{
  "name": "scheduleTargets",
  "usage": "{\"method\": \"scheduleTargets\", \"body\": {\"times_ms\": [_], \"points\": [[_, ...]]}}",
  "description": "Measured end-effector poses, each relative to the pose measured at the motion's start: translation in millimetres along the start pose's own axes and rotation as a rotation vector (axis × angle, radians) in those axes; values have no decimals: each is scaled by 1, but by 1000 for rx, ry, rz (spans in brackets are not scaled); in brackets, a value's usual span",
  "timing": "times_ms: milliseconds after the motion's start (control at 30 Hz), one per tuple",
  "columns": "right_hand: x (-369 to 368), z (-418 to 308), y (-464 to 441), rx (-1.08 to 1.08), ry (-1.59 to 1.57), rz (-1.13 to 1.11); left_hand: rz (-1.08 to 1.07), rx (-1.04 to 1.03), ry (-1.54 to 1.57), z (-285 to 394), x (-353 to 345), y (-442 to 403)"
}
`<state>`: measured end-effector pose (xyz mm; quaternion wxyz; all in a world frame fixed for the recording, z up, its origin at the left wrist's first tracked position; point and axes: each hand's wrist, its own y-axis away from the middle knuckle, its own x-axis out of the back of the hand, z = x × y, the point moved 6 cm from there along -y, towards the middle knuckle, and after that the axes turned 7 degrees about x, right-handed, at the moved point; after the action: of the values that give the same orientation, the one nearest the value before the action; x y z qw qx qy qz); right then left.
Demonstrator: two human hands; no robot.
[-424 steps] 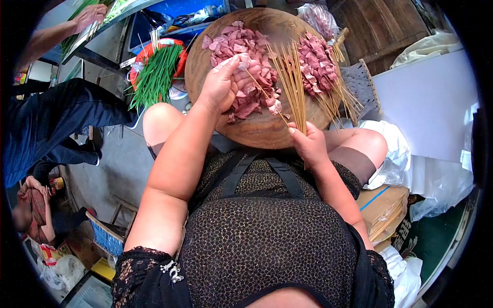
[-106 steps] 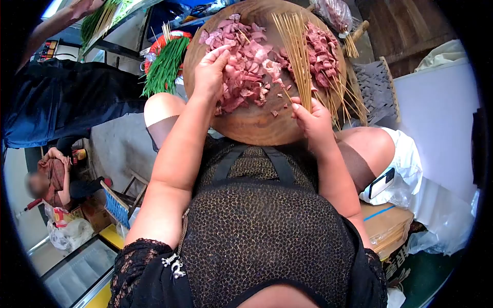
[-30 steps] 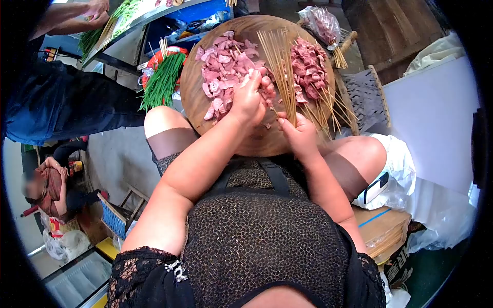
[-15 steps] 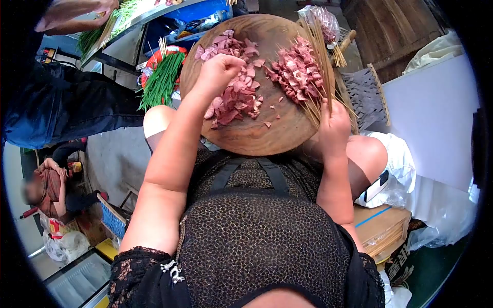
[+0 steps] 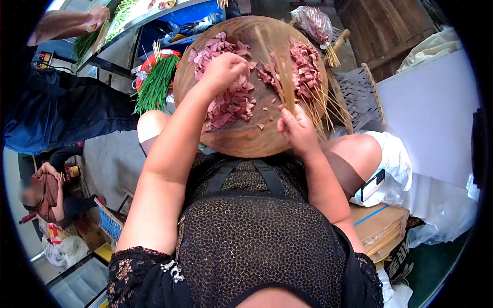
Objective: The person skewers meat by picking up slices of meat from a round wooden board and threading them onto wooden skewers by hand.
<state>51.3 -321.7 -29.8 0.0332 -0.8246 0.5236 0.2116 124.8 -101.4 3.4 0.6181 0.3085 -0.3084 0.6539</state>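
Note:
A round wooden chopping board lies in front of me at my knees. My left hand is over the loose pile of sliced raw meat on its left half, fingers closed in a pinch; whatever is between them is hidden. My right hand grips a bundle of bamboo skewers near its lower end. The bundle points up and away, its top blurred by motion. Behind and right of it lies a heap of skewered meat, bare stick ends toward me. Small meat scraps dot the middle.
Green chives stand left of the board. A bag of skewers lies beyond it. Another person's arm reaches over a stall at upper left; someone sits at lower left. A phone rests by my right knee.
My right hand has moved left with the skewer bundle, which now crosses in front of the skewered meat. My left hand stays over the loose meat, shifted slightly right on the board.

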Motion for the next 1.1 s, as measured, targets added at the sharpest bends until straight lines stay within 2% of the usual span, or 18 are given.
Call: {"method": "scheduleTargets", "body": {"times_ms": [33,67,100,167,267,367,467,867,1100], "points": [[0,1,-1,0,-2,-1,31,215,339,-11,6,3],[0,6,-2,-45,72,-17,12,282,692,-29,1,5],[-2,12,-1,-96,145,-36,-7,492,920,-36,1,12],[-3,19,-4,-111,171,-34,0,534,1148,-47,-1,23],[-5,24,-4,-68,326,-78,39,565,1216,-50,1,34],[-4,29,-2,-179,258,-61,93,578,1250,-59,1,37],[-8,25,-1,-152,98,-33,153,576,1258,-60,7,39],[-3,16,4,-44,209,-9,292,474,1300,-53,24,45],[-1,20,10,-29,214,21,298,434,1333,-57,21,48]]}}
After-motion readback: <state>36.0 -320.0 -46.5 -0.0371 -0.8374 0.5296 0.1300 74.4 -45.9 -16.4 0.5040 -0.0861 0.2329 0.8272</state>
